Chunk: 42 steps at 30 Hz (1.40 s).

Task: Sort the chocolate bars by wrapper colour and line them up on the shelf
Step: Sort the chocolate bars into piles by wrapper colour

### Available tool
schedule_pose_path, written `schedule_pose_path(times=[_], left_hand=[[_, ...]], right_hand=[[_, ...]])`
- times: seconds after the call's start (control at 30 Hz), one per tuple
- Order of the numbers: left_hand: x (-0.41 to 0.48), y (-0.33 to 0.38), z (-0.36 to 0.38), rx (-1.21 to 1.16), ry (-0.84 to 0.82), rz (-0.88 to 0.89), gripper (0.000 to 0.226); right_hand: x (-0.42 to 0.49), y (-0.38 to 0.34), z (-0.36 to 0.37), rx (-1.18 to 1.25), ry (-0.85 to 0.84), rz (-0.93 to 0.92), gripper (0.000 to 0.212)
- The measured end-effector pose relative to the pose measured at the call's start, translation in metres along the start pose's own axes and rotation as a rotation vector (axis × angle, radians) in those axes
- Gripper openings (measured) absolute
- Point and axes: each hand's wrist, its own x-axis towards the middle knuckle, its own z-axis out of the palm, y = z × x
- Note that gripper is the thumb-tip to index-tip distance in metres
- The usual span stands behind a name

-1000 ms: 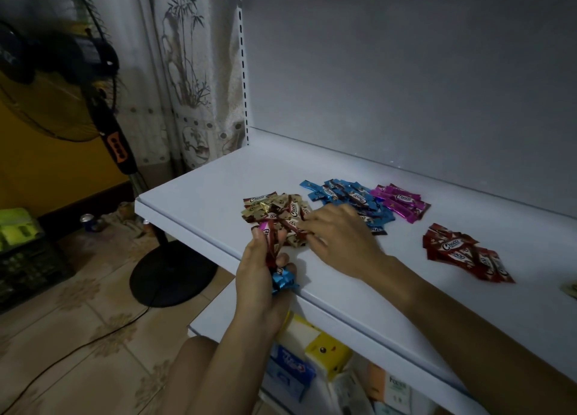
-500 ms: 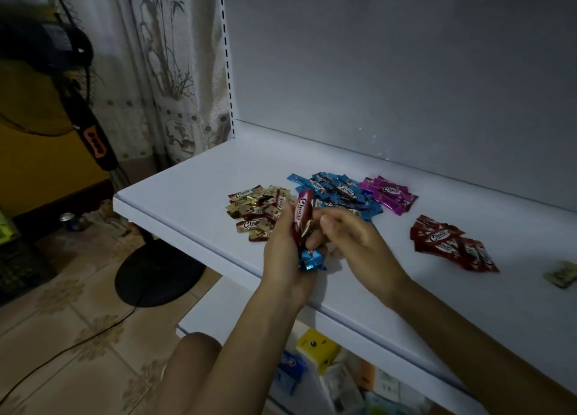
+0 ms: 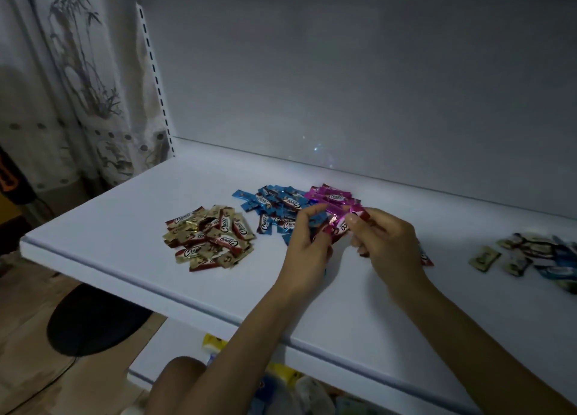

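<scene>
- Pink bar (image 3: 342,227): held off the shelf (image 3: 125,227), spanning the gap between the two hands.
- Right hand (image 3: 387,246): thumb and forefinger pinch the bar's near end. The other fingers are curled loosely beneath and hold nothing that can be seen.
- Left hand (image 3: 307,249): fingers curled round a small bunch (image 3: 324,232) of bars, with the pink bar's far end among them. The number in the bunch cannot be told.
- Pink pile (image 3: 334,197): just beyond the fingertips of both hands.
- Blue pile (image 3: 274,208): beyond and to the left of the left hand, touching the pink pile.
- Gold pile (image 3: 209,236): well to the left of the left hand, apart from the blue.
- Red pile (image 3: 426,258): mostly hidden behind the right hand, with one end showing at the wrist side.
- Heap (image 3: 543,255): mixed wrappers, far to the right of the right hand.
- Step in hand, as judged: the pink bar is being drawn out of the bunch for the pink pile. Sorting looks well advanced. Every colour lies in a loose pile, so no lining up has begun.
- Next move, as judged: free the bar without dragging its neighbours. Then make a short reach forward and release it on the pink side of the pink–blue boundary.
</scene>
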Motion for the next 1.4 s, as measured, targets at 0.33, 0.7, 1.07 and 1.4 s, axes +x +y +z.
schedule_pose_path(times=[0.33, 0.7, 1.07, 1.4], left_hand=[[0.02, -0.019, 0.026, 0.104, -0.106, 0.059, 0.017], [0.024, -0.023, 0.025, 0.096, 0.004, 0.032, 0.018], [0.026, -0.025, 0.024, 0.059, 0.095, 0.03, 0.018], [0.029, -0.027, 0.02, 0.066, 0.05, 0.052, 0.014]], right_hand=[[0.022, 0.02, -0.076, 0.041, 0.351, 0.129, 0.013], [0.023, 0.034, -0.068, 0.119, 0.304, 0.247, 0.004], [0.136, 0.035, 0.0, 0.01, 0.046, 0.423, 0.01], [0.067, 0.02, -0.026, -0.065, -0.114, 0.236, 0.039]])
